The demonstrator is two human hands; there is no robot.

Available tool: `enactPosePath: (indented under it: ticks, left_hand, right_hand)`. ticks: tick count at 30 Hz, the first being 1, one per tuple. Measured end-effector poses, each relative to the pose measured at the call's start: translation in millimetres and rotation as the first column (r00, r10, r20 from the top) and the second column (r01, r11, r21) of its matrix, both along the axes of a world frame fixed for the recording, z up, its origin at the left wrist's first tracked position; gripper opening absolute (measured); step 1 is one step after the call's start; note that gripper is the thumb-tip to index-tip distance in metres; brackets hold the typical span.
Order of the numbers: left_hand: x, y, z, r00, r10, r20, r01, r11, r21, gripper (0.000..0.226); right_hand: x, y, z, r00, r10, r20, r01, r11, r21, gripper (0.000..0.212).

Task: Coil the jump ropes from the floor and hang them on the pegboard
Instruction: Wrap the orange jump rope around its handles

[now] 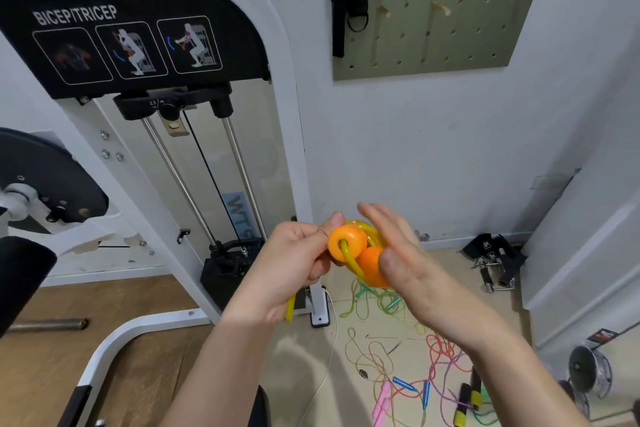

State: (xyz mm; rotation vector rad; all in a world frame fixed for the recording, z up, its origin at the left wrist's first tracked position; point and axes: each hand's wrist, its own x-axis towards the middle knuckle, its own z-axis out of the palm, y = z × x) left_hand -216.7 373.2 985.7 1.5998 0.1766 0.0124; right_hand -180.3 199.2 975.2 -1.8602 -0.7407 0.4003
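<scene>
Two orange handles (360, 250) sit bundled at chest height with loops of yellow cord (349, 262) of one jump rope. The left hand (298, 260) is closed around the bundle, thumb pressed on the ring-shaped end of the nearer handle, a yellow tail hanging out below the palm. The right hand (408, 260) lies flat and open against the far side, fingers straight, gripping nothing that I can see.

Slippage looks like the main risk: the coil seems held by one hand's squeeze alone, and if the thumb eases off, the springy cord would probably uncoil and drop back onto the floor. The hanging tail could also snag on the weight machine (145, 135) close on the left.

Several other ropes, green (377, 305), red (440, 347) and ones with blue and pink handles, lie tangled on the floor (287, 354) underfoot; stepping toward the pegboard (450, 10) could catch a foot in them. Its wooden pegs (441, 7) look short, so a loose coil may slide off.
</scene>
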Motion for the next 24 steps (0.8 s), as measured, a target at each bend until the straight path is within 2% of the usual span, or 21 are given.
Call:
enactPosePath:
  ticks: [2, 3, 4, 5, 7, 8, 9, 10, 11, 12, 13, 14, 15, 17, 18, 21, 24]
  left_hand:
    - [0.2, -0.6, -2.8, 0.999, 0.003, -0.045, -0.005, 0.999, -0.054, 0.05]
    - [0.6, -0.7, -4.5, 0.998, 0.005, -0.066, -0.012, 0.995, -0.101, 0.048]
    - [1.1, -1.4, -5.9, 0.997, 0.005, -0.078, -0.016, 0.989, -0.145, 0.048]
    - [1.0, -3.3, -7.4, 0.996, -0.006, -0.09, -0.01, 0.985, -0.175, 0.051]
    - [0.2, -9.5, -8.3, 0.992, -0.056, -0.113, 0.031, 0.977, -0.211, 0.054]
    - [-0.1, -12.6, -7.3, 0.99, -0.077, -0.12, 0.051, 0.977, -0.206, 0.052]
    - [-0.1, -14.7, -6.8, 0.988, -0.084, -0.13, 0.063, 0.985, -0.158, 0.049]
    - [-0.9, -16.1, -5.6, 0.988, -0.076, -0.137, 0.073, 0.997, -0.028, 0.045]
    - [-2.1, -16.3, -4.7, 0.989, -0.063, -0.131, 0.088, 0.976, 0.197, 0.04]
    - [-4.3, -16.5, -3.5, 0.992, -0.058, -0.112, 0.104, 0.878, 0.467, 0.034]
    - [-6.8, -17.0, -3.2, 0.994, -0.071, -0.086, 0.11, 0.709, 0.697, 0.028]
    - [-10.2, -18.3, -1.8, 0.995, -0.083, -0.052, 0.088, 0.53, 0.843, 0.022]
    - [-13.6, -20.1, 1.0, 0.996, -0.088, 0.01, 0.027, 0.409, 0.912, 0.019]
    - [-18.8, -22.7, 4.8, 0.983, -0.122, 0.137, -0.096, 0.297, 0.95, 0.021]
    - [-20.2, -22.4, 6.1, 0.97, -0.157, 0.185, -0.133, 0.294, 0.946, 0.025]
    - [-21.1, -18.4, 3.4, 0.914, -0.254, 0.316, -0.185, 0.433, 0.882, 0.032]
    - [-22.6, -20.3, 2.4, 0.858, -0.25, 0.449, -0.31, 0.444, 0.841, 0.023]
  right_hand:
    - [0.6, -3.1, 2.4, 0.983, 0.172, -0.059, -0.173, 0.985, -0.009, 0.103]
    - [0.8, -3.1, 3.1, 0.975, 0.201, -0.093, -0.2, 0.98, 0.02, 0.1]
    - [0.5, -1.2, 2.3, 0.982, 0.173, -0.082, -0.167, 0.983, 0.074, 0.09]
    - [-0.3, 3.2, -0.3, 0.994, 0.101, -0.041, -0.093, 0.983, 0.158, 0.069]
    - [-2.0, 16.2, -5.5, 0.998, -0.069, -0.011, 0.068, 0.937, 0.342, 0.013]
    - [-2.6, 20.3, -8.4, 0.989, -0.143, -0.049, 0.15, 0.902, 0.404, 0.013]
    - [-3.6, 22.9, -9.7, 0.973, -0.191, -0.131, 0.23, 0.86, 0.456, 0.017]
    - [-2.5, 23.2, -11.6, 0.953, -0.217, -0.211, 0.293, 0.834, 0.468, 0.016]
    - [-1.1, 22.9, -13.1, 0.931, -0.232, -0.282, 0.342, 0.824, 0.451, 0.014]
    - [0.2, 21.6, -14.9, 0.918, -0.239, -0.315, 0.36, 0.836, 0.414, 0.015]
    - [1.7, 20.1, -17.1, 0.904, -0.252, -0.346, 0.379, 0.847, 0.373, 0.017]
    - [3.5, 18.6, -18.8, 0.89, -0.275, -0.365, 0.401, 0.852, 0.336, 0.018]
    - [4.7, 17.7, -19.2, 0.878, -0.295, -0.378, 0.42, 0.854, 0.308, 0.018]
    - [5.9, 14.9, -19.7, 0.866, -0.313, -0.391, 0.436, 0.856, 0.28, 0.017]
    - [5.8, 13.8, -18.5, 0.865, -0.316, -0.389, 0.434, 0.86, 0.268, 0.015]
    - [7.5, 10.2, -19.1, 0.878, -0.327, -0.35, 0.414, 0.886, 0.209, 0.013]
    - [7.4, 9.0, -17.6, 0.916, -0.314, -0.251, 0.363, 0.915, 0.178, 0.019]
